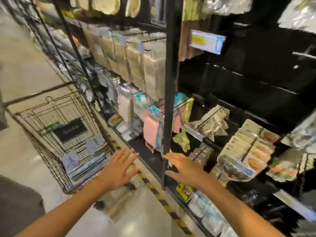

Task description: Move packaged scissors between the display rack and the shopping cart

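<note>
Looking down, you see the big dark display rack (171,82) filling most of the view, from the top down to the right edge. Its black post runs straight down the middle. Many packs hang on its hooks: tan packs high up, pink packs (151,132) beside the post, and boxes with orange pictures (256,151) on the right. The picture is blurry, so you cannot read any labels.

On your left stands the wire shopping cart (51,120) on the shiny floor (25,65). A yellow and black striped line (153,190) runs along the floor between the cart and the rack.

Inside the cart lie the packaged scissors (82,161). They are flat bluish packs, stacked and leaning in a row at the near end of the cart. A dark card (71,130) lies further back in the cart.

Your left hand (118,170) is held out flat with the fingers spread. It is empty and sits just beside the near corner of the cart, over the striped line. Your right hand (183,168) is also flat and empty, with the fingers straight. It is close to the bottom of the black post, in front of the low shelf. The two hands are apart, and neither one touches a pack.
</note>
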